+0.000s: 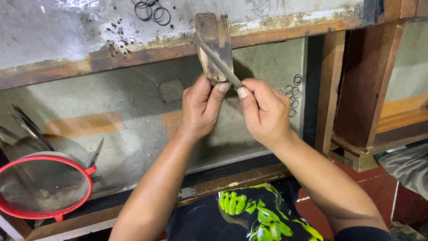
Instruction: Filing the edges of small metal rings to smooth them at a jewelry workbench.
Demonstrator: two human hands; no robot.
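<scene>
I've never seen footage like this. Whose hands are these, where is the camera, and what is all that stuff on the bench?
There is no machine here: these are a person's two bare hands, filmed by one camera worn on the head and looking down at them.

The left hand pinches something small against the worn wooden block that sticks out from the edge of the workbench; what it pinches is too small to make out. The right hand holds a slim metal file laid slanting across that block.

On the bench top, above the block, lie some small wire rings, and more rings lie lower down beside the right hand. At lower left sits a round red-rimmed mesh sieve with thin metal tools sticking up behind it.
</scene>
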